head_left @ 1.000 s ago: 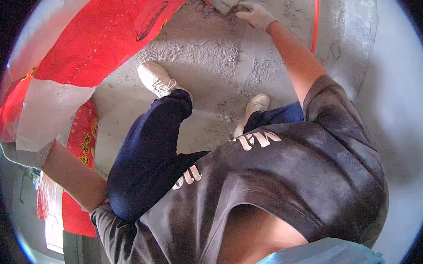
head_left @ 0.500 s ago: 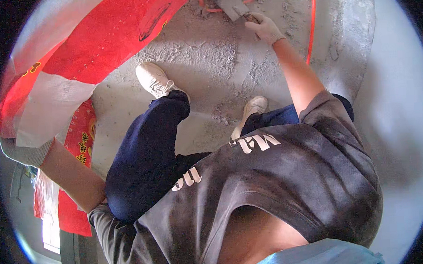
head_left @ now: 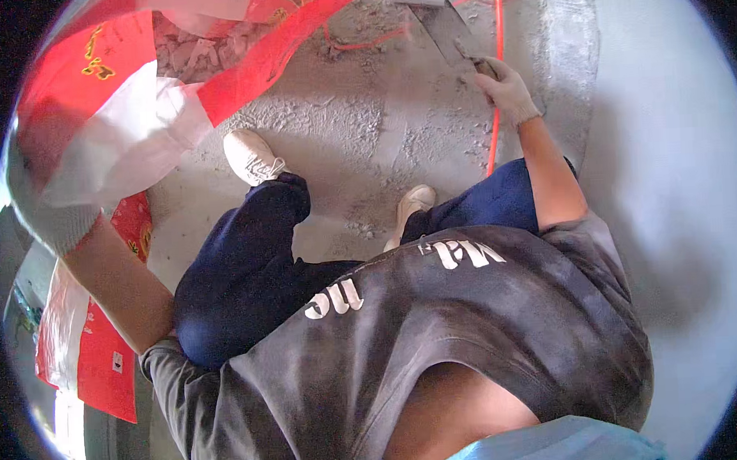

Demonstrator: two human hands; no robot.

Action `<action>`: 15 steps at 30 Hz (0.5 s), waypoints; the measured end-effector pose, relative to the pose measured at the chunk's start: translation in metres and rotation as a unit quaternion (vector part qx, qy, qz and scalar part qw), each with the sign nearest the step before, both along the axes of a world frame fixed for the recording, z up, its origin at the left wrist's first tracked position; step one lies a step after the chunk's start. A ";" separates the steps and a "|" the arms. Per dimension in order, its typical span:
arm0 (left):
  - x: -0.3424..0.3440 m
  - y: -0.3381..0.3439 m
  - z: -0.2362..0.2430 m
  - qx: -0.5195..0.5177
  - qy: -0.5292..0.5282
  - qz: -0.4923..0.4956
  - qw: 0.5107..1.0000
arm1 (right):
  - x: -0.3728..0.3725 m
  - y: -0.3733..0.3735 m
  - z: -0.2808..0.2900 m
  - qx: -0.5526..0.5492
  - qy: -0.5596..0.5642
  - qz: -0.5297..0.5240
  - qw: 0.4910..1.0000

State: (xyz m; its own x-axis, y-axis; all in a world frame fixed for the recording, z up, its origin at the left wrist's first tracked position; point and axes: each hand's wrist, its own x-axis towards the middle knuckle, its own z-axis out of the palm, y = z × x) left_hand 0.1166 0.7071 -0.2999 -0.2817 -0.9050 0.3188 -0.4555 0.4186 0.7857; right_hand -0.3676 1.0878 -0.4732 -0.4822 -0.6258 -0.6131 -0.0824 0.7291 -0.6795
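Rough floor [head_left: 343, 215] spreads beneath the right hand [head_left: 509, 94], which grips a trowel [head_left: 449, 36] pointing ahead; a red bag [head_left: 90, 65] drapes over the left hand [head_left: 54, 221], its hidden fingers' hold unclear. Trowel work seems in hand, likely calling next for a steady bag.

the head camera is looking steeply down from the person's head, showing the shirt [head_left: 488, 332] close below, the floor [head_left: 339, 215] farther off and the gloved right hand [head_left: 507, 92] near the top, its fisheye lens darkening the corners.
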 end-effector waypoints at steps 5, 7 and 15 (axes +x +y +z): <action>-0.025 0.007 -0.001 0.001 0.028 -0.032 0.999 | -0.011 0.012 0.080 -0.007 -0.005 0.022 1.000; -0.033 0.007 -0.002 -0.001 0.034 -0.043 0.999 | -0.012 0.015 0.106 0.004 -0.001 0.029 1.000; -0.052 0.018 0.011 -0.067 0.034 -0.086 0.994 | -0.014 0.005 0.186 0.017 0.045 0.072 0.996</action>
State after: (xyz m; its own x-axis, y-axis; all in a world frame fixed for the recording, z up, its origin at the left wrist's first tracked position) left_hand 0.0651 0.7255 -0.2886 -0.4023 -0.7939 0.4559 -0.3168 0.5879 0.7443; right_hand -0.3813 1.0927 -0.2871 -0.4427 -0.6728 -0.5927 -0.2479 0.7271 -0.6403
